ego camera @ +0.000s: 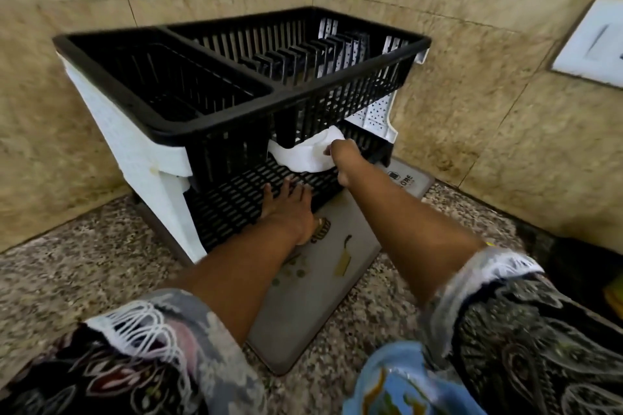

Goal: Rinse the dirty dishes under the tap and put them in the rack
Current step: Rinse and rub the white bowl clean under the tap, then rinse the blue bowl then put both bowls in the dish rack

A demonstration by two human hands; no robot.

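Head view. Item: two-tier dish rack, black slatted baskets on white perforated side panels, set in the corner where two beige stone-tile walls meet. Upper basket divided in two: a smaller left compartment and a larger right compartment with a row of upright plate dividers. No dishes show in the upper tier.

Item: white dish, lying on the lower tier at its right end, under the upper basket and partly hidden by that basket's front wall. Whether it is a bowl or a plate I cannot tell.

Item: my right hand, reaching into the lower tier, fingers curled on the right edge of the white dish and holding it.

Item: my left hand, palm down, fingers straight and slightly spread, resting on the front part of the lower tier's slatted shelf, left of the dish and apart from it.

Item: grey drying mat, flat on the speckled granite desk, running under the rack and out toward me, printed with small motifs and a label at its far right corner.

Item: white switch plate on the right wall.

Item: patterned sleeves with white fringe on both my forearms; a blue-printed cloth at the bottom edge.
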